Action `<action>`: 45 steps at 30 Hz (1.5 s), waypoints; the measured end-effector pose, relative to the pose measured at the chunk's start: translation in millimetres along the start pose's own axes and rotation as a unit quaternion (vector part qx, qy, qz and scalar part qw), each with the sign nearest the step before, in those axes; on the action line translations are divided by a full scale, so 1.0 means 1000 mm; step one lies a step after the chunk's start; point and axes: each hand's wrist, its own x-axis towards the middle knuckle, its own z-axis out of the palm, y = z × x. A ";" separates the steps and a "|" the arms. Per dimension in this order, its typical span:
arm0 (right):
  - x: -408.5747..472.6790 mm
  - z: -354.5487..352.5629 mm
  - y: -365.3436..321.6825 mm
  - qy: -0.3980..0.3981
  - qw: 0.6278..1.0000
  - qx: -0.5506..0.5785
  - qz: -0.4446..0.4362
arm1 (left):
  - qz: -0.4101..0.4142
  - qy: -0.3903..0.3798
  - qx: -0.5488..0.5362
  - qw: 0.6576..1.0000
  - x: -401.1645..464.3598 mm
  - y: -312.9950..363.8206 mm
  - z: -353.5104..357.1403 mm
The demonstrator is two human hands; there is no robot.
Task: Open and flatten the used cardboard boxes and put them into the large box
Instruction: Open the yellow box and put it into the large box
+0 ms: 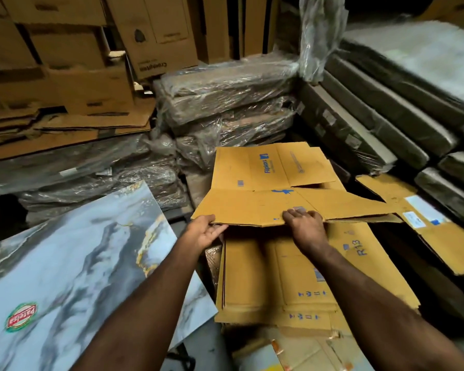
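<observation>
In the head view, the left hand point(204, 231) pinches the near edge of a flattened Flipkart box point(268, 188), thumb above and fingers point(220, 229) beneath. The right hand point(304, 223) grips the same edge, fingers curled over the top. The box hangs over a stack of flattened cartons point(279, 285), beside a marble-patterned tile point(73, 250).

L fingers point(217, 231) under flattened box point(273, 194)
</observation>
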 end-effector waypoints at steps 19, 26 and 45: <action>-0.055 0.033 -0.003 -0.230 0.972 -0.012 0.049 | -0.158 -0.014 0.281 0.946 0.009 -0.077 -0.044; -0.044 0.024 -0.051 -0.069 0.995 0.058 -0.038 | 0.015 -0.094 0.222 0.970 -0.028 -0.060 -0.053; -0.133 -0.052 -0.548 0.112 0.757 0.308 -0.565 | 0.328 0.273 -0.046 0.903 -0.305 0.000 -0.477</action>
